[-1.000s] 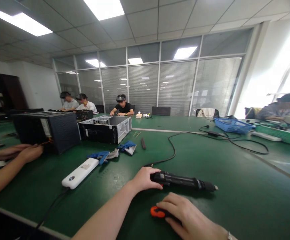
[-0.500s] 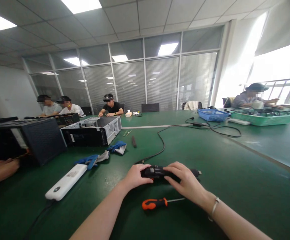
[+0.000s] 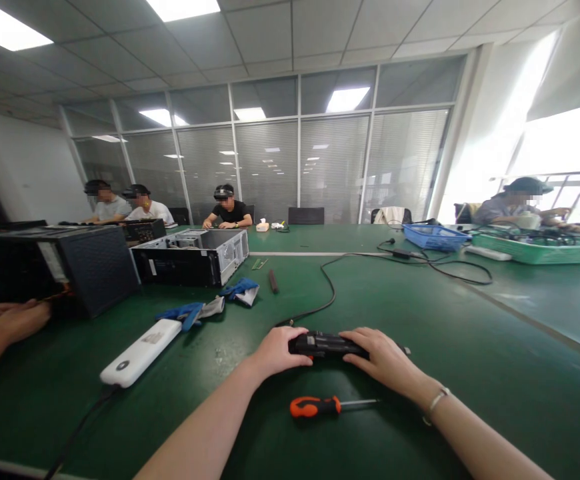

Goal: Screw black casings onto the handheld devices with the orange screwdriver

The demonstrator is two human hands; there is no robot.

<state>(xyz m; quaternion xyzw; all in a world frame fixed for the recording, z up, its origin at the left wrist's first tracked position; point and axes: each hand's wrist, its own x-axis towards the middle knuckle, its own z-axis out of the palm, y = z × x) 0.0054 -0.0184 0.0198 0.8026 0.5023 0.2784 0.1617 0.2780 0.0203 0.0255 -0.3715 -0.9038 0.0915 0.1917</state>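
A long black device (image 3: 327,344) lies crosswise on the green table in front of me. A small metal tip shows at its right end and a bit of orange under its left end. Its exact kind I cannot make out. My left hand (image 3: 277,349) is closed round the left end, thumb on the near side. Gripping the right part from above is my right hand (image 3: 383,357), with a bracelet on that wrist. Closer to me lies a screwdriver (image 3: 315,406) with an orange and black handle, its shaft pointing right.
A white power strip (image 3: 143,352), blue-grey gloves (image 3: 240,291) and a dark bar (image 3: 273,281) lie to the left. Beyond are an opened computer case (image 3: 185,263) and a black case (image 3: 100,267), with another person's hands (image 3: 15,323) at it. A black cable (image 3: 333,287), blue basket (image 3: 435,238) and green basket (image 3: 535,251) lie farther off.
The view has shifted slightly, so everything sits a little farther right. My right hand's fingers have settled lower and flatter over the black device. The left hand keeps its hold.
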